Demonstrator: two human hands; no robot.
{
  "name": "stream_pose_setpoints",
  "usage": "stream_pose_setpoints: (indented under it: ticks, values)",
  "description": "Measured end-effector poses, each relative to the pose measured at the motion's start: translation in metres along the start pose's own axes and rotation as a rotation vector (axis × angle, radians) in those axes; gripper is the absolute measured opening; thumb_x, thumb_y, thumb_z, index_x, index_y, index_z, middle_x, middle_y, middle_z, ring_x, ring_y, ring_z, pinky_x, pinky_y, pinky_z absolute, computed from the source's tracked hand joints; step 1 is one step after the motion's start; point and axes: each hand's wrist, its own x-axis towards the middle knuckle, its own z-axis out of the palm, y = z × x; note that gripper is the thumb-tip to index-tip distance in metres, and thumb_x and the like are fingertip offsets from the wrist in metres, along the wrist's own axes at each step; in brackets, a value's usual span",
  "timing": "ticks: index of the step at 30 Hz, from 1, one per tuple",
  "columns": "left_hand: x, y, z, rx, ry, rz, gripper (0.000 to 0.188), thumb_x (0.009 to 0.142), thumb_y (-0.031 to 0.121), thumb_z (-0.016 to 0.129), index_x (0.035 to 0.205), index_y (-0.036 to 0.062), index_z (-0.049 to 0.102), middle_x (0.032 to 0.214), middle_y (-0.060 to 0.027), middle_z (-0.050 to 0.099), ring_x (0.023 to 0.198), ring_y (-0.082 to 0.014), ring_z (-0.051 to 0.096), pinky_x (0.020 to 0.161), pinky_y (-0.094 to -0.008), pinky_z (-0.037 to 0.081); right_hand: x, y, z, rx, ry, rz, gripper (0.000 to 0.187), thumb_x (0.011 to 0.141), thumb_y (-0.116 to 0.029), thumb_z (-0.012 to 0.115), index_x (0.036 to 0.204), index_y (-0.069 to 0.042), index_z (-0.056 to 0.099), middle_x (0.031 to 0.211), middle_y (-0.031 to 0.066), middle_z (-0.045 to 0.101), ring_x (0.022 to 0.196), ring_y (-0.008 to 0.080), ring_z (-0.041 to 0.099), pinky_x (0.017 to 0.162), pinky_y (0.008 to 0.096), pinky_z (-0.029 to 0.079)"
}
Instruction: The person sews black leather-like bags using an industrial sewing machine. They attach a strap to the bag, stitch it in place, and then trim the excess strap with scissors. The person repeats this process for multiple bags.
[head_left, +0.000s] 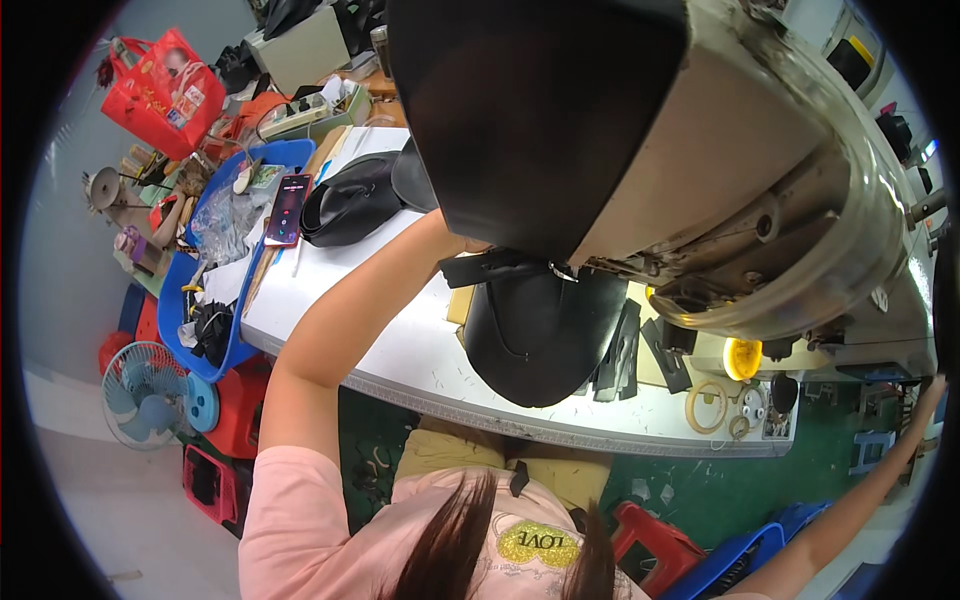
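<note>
A black leather piece with a rounded near edge lies on the white table under a sewing machine. A black strip crosses its upper left side. My left hand reaches in beside that strip, its fingers hidden behind the machine's dark head. Far to the right, my right arm stretches out to the picture's rim. My right hand is by the machine's right end there, too small and dark for its fingers to be made out.
Black strips lie right of the leather piece. Rolls of tape sit at the table's right end. On the left are a folded black leather piece, a phone and a cluttered blue basket. A fan stands beyond.
</note>
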Motion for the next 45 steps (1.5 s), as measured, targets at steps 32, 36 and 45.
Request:
stream_pose_setpoints:
  ticks: [32, 36, 45]
  values:
    - [0.01, -0.021, -0.003, -0.096, -0.054, 0.057, 0.025, 0.066, 0.011, 0.072, 0.089, 0.0052, 0.063, 0.082, -0.0048, 0.062, 0.079, -0.0132, 0.056, 0.074, -0.0247, 0.043, -0.341, -0.231, 0.006, 0.177, -0.371, -0.66, 0.027, 0.068, 0.015, 0.045, 0.088, 0.003, 0.06, 0.09, 0.0144, 0.061, 0.081, 0.0288, 0.058, 0.074, 0.0358, 0.046]
    - [0.014, -0.026, 0.0, -0.102, -0.081, 0.086, 0.024, 0.067, 0.01, 0.072, 0.089, 0.0053, 0.063, 0.082, -0.0047, 0.062, 0.079, -0.0131, 0.056, 0.074, -0.0246, 0.043, -0.339, -0.232, 0.005, 0.188, -0.375, -0.639, 0.027, 0.069, 0.015, 0.045, 0.089, 0.003, 0.059, 0.09, 0.0143, 0.061, 0.081, 0.0291, 0.058, 0.073, 0.0357, 0.046]
    - [0.015, -0.03, 0.009, 0.03, -0.149, 0.067, 0.022, 0.067, 0.008, 0.071, 0.088, 0.005, 0.063, 0.079, -0.0039, 0.061, 0.076, -0.0131, 0.056, 0.074, -0.023, 0.043, -0.245, -0.174, 0.008, 0.318, 0.191, -0.396, 0.022, 0.085, -0.012, 0.052, 0.102, 0.001, 0.058, 0.079, 0.0081, 0.062, 0.064, 0.0158, 0.056, 0.06, 0.0274, 0.044]
